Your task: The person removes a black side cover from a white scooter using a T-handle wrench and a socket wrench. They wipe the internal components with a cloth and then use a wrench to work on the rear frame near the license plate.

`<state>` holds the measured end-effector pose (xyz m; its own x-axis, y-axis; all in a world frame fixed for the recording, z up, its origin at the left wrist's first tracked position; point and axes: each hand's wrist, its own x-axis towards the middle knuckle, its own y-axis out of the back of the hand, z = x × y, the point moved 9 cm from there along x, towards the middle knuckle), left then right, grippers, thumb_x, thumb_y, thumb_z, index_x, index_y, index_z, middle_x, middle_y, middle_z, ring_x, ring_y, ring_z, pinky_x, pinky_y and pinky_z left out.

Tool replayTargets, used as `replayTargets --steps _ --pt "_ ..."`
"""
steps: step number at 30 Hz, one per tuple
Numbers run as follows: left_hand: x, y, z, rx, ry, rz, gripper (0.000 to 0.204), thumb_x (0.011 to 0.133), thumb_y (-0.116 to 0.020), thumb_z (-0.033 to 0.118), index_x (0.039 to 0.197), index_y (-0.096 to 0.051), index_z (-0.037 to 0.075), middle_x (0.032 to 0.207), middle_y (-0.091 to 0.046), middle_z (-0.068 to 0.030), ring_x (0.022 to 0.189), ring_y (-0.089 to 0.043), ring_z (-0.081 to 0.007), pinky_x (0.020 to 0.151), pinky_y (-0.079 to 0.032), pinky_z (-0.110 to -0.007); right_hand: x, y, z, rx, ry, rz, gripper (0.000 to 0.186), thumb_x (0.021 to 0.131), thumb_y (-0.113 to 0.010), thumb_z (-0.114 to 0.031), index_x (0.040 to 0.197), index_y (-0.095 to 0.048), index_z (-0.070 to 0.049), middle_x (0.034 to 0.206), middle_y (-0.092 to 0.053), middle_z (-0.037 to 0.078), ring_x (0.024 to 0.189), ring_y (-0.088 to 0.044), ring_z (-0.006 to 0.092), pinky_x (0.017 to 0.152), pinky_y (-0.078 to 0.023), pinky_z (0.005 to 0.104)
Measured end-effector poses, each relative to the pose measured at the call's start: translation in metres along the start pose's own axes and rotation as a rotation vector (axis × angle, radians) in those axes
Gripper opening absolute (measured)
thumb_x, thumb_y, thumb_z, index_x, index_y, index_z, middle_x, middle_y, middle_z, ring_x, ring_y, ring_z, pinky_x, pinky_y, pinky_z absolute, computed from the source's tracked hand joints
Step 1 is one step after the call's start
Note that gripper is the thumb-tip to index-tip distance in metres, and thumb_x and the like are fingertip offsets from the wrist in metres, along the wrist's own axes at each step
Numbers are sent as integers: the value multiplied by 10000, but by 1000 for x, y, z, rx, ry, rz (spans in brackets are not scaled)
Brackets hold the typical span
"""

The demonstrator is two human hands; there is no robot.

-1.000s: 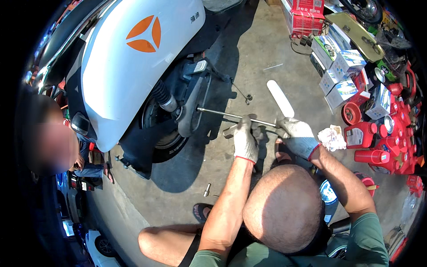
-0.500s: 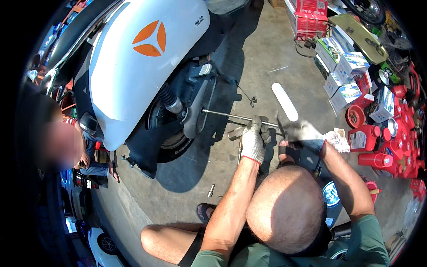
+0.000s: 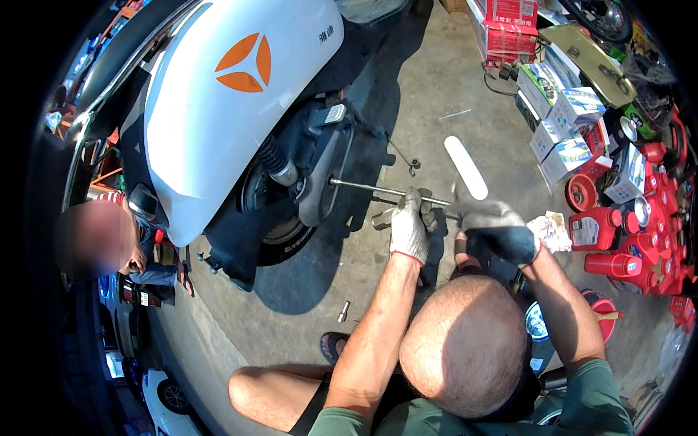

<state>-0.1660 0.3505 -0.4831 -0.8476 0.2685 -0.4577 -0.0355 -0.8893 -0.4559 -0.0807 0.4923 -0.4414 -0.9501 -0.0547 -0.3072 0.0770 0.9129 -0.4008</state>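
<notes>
My left hand (image 3: 411,227), in a pale knit glove, wraps round a long steel wrench rod (image 3: 363,187). The rod's far tip meets the grey casing (image 3: 317,190) beside the scooter's rear wheel (image 3: 289,245). At the rod's near end is my right hand (image 3: 505,231), in a white and dark glove; motion smears its fingers and the handle there. The scooter's white side panel (image 3: 200,160) bears an orange emblem. A hammer-like piece (image 3: 382,218) lies partly hidden behind my left hand. Nearer on the floor lies a metal socket (image 3: 344,312).
A white strip-shaped piece (image 3: 465,168) lies beyond my hands. On the right stand white boxes (image 3: 567,156), several red bottles (image 3: 595,227) and a crumpled cloth (image 3: 550,231). Another person (image 3: 138,247) sits at the left, past the scooter. My sandalled foot (image 3: 333,347) is below the socket.
My right hand has shifted slightly down at the rod's end and stays blurred. The left hand has moved a little left along the rod. The rod's tip stays at the casing.
</notes>
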Motion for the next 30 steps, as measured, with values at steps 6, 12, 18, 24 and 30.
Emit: replayTargets --steps 6,12,18,24,30 --pt "3 -4 -2 -59 11 -57 339 969 -542 407 944 -594 73 615 -436 42 505 -380 -79 451 -303 -238 8 5 26 -290 -83 -132 358 904 -594 -171 1228 -607 -19 744 -614 11 619 -556 79 551 -462 233" --pt "-1 4 6 -22 -2 -18 317 982 -525 377 928 -578 69 617 -441 38 499 -372 -79 449 -312 -236 1 19 -10 56 -1 166 257 866 -582 -71 1089 -661 29 771 -626 27 686 -562 74 594 -450 218" --pt "4 5 3 -21 1 -10 318 987 -514 379 931 -574 72 623 -438 47 505 -371 -72 452 -316 -233 7 12 21 -153 -57 -81 299 882 -594 -149 1120 -652 22 817 -637 26 696 -584 92 623 -502 239" --pt "6 5 9 -20 -18 -13 325 979 -528 386 947 -594 69 612 -452 36 492 -388 -81 436 -311 -237 3 23 -16 -381 192 230 402 868 -612 -176 1203 -567 42 825 -626 69 766 -625 145 693 -516 271" --pt "0 2 8 27 2 38 303 995 -503 367 951 -585 79 616 -435 46 502 -378 -72 449 -310 -227 16 9 -18 -830 304 319 336 882 -605 -298 1077 -645 -27 833 -657 122 766 -648 262 699 -505 336"
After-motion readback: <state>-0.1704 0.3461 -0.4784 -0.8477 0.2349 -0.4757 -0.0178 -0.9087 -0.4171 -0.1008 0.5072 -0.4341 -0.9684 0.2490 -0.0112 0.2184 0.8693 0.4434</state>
